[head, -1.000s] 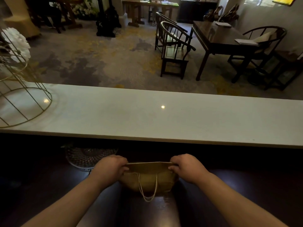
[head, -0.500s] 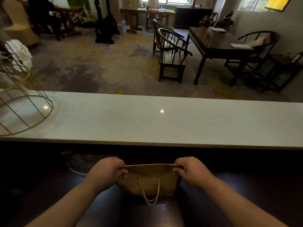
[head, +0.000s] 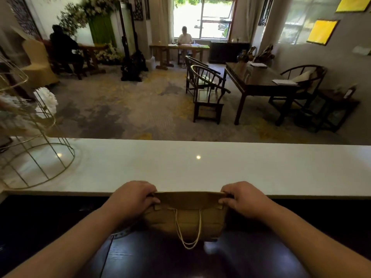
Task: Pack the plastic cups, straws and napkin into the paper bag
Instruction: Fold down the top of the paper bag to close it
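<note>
The brown paper bag is stood on the dark worktop, just below the white counter ledge. Its folded top edge is pinched at either end by the left hand and right hand. A white cord handle hangs down its front. No writing is legible on it.

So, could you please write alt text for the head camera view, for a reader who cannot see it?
Two bare hands, the left hand and the right hand, grip the folded top corners of a brown paper bag with a white cord handle, on a dark surface below a white counter. Beyond lies a carpeted room with dark wooden chairs and tables.
</note>
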